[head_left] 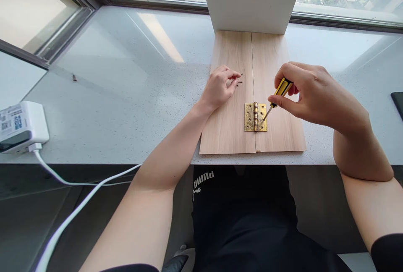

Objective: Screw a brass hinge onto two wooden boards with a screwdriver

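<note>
Right hand grips the yellow-and-black screwdriver by its handle, shaft slanting down-left, tip at the right leaf of the brass-coloured hinge. Left hand rests on the left board, thumb and fingertips drawn together right by a few small dark screws – can't tell if one is pinched between them.

Hinge lies flat across the seam, barrel roughly along the joint, one leaf on the left board, the other on the right board. Can't make out whether a screw sits under the tip; too small.

For good driving: the shaft looks well off vertical, so I'd bring the handle up over the hole, square to the leaf. At this slant the tip could cam out and scuff the plate, or send a screw in crooked. Press down first, then turn – light torque until the thread bites.

Neither hand is pinning the hinge, so the leaf could creep off line. Left fingers would be more use on the left leaf, clear of the tip. I'd also check that both boards butt tight before snugging anything down.
</note>
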### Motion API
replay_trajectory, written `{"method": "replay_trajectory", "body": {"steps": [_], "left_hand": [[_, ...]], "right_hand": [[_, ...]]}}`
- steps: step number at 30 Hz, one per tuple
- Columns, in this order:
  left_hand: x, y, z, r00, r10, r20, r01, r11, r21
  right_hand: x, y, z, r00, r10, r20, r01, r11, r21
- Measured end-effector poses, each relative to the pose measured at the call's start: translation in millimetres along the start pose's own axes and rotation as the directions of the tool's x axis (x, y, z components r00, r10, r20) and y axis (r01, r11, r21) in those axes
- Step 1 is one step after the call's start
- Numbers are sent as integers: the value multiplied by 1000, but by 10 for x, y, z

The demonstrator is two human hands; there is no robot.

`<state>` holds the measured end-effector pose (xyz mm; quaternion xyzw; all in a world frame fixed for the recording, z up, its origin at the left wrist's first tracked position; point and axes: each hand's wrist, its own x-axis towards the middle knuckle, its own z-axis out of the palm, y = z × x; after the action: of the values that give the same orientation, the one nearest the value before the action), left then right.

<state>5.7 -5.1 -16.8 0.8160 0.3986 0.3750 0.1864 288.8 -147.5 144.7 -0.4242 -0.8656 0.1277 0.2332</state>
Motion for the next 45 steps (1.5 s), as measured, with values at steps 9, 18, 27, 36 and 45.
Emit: {"method": "replay_trajectory", "body": {"steps": [9, 18, 27, 36, 45], "left_hand": [[-5, 116, -51, 1000, -27, 7, 26, 999, 22], [-2, 146, -35, 999, -42, 3, 42, 999, -19], [8, 126, 17, 999, -52, -2, 52, 998, -38], [-10, 125, -38, 999, -30, 24, 30, 1000, -9], [-12, 141, -29, 1000, -13, 12, 13, 1000, 9]], "right_hand": [[42, -267, 261, 997, -78, 20, 64, 925, 375], [-2, -403, 825, 983, 123, -137, 34, 609, 792], [145, -257, 837, 992, -55, -111, 124, 451, 884], [198, -66, 498, 991, -105, 84, -11, 558, 830], [130, -321, 621, 984, 156, -87, 0, 485, 875]]}}
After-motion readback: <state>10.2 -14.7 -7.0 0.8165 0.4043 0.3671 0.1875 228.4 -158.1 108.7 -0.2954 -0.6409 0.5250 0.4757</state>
